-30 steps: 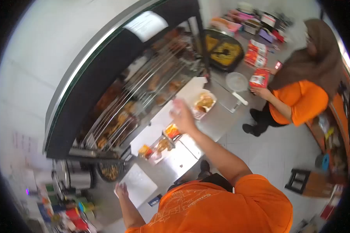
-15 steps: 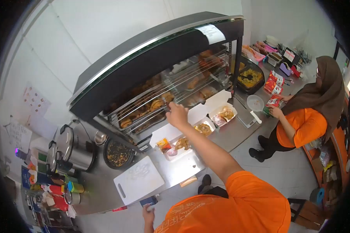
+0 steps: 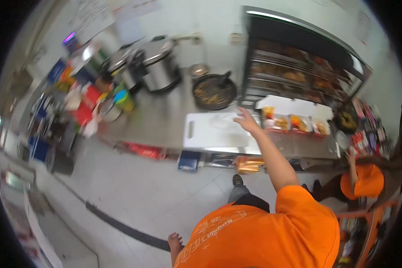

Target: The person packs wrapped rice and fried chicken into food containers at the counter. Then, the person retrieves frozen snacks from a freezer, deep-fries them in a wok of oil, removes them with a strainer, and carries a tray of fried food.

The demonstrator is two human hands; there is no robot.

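Observation:
My right hand (image 3: 246, 121) reaches out over the right end of a white cutting board (image 3: 205, 134). Its fingers are apart and hold nothing. Just right of it stand open white boxes (image 3: 279, 131) with fried-looking food and sauce packets inside. Beyond the board sits a black pan (image 3: 214, 92) with brown crumbs in it. Low at my left side hangs my left hand (image 3: 175, 241), with loosely spread fingers and nothing visible in it. Blur hides some of the finger detail.
A heated display cabinet (image 3: 299, 58) with trays of food stands behind the boxes. Large steel cookers (image 3: 156, 67) and a green-blue container (image 3: 123, 100) are at left on the steel counter (image 3: 143, 127). A co-worker in an orange shirt (image 3: 366, 182) stands at right.
The view has swung left. My right hand has drawn back from the cabinet's rack to the cutting board, and its fingers have spread. My left hand still hangs low.

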